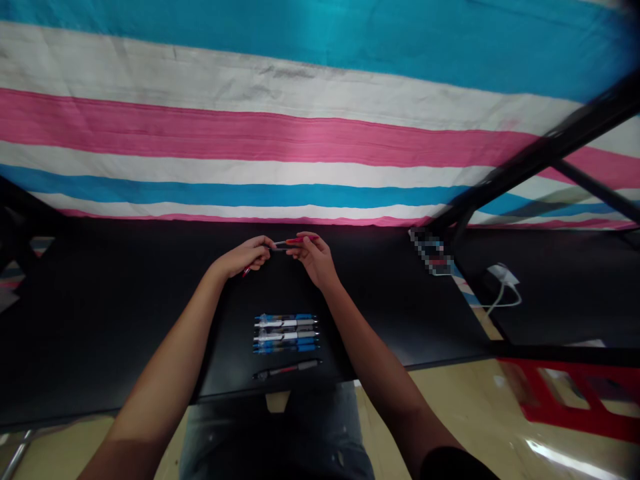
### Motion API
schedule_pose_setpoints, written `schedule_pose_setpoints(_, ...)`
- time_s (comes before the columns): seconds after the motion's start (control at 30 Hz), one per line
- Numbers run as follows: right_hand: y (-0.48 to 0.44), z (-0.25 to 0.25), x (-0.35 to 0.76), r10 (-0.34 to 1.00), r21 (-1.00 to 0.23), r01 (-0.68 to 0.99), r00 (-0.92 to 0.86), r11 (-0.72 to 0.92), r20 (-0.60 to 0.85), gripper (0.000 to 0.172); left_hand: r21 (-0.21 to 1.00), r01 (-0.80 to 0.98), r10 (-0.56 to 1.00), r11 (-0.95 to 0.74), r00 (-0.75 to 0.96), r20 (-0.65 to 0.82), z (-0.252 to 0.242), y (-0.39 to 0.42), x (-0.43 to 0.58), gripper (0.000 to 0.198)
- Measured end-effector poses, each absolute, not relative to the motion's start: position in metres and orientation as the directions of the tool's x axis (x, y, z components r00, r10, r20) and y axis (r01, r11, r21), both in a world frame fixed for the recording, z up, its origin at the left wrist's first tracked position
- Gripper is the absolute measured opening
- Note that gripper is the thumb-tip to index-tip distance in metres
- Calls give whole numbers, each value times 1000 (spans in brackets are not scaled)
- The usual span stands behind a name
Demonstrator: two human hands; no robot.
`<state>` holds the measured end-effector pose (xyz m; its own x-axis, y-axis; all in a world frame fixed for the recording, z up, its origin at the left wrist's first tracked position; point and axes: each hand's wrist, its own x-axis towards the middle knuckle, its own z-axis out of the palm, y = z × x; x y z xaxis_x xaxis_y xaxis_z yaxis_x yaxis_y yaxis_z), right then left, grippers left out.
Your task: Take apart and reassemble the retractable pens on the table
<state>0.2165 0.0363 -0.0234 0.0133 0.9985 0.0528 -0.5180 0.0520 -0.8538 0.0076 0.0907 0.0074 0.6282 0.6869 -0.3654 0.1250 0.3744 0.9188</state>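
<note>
Both hands are raised over the black table [125, 300], far side, and meet on a red pen [296, 241]. My left hand [245, 256] is closed around one end of the pen, with a red part poking out below its fingers. My right hand [311, 259] pinches the other end between thumb and fingertips. Nearer to me on the table lies a neat row of several blue and white pens [286, 332] side by side. A single dark pen [287, 369] lies apart, close to the table's near edge.
A striped pink, white and blue cloth [300, 133] hangs behind the table. A black metal frame [540, 160] slants at the right. A white charger with cable [503, 280] lies on the right table. A red crate [575, 397] stands on the floor.
</note>
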Motion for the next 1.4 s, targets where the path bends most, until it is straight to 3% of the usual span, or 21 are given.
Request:
schedule_pose_setpoints(0.17, 37, -23, 216, 997, -879, -475, 69, 50, 19, 31, 889, 49, 683, 456, 621, -385, 4, 93, 7, 24)
schedule_pose_setpoints(0.67, 39, -24, 218, 997, -891, -451, 71, 51, 21, 26, 912, 16, 708, 409, 625, -329, 5, 93, -3, 26)
schedule_pose_setpoints(1.17, 37, -20, 219, 992, -922, -382, 124, 60, 13, 22, 859, -75, 672, 507, 659, -339, 1, 100, -3, 13)
schedule_pose_setpoints(1.4, 38, -27, 220, 990, -950, -294, 121, 104, 71, 21, 892, -14, 655, 452, 684, -321, 2, 98, -5, 10)
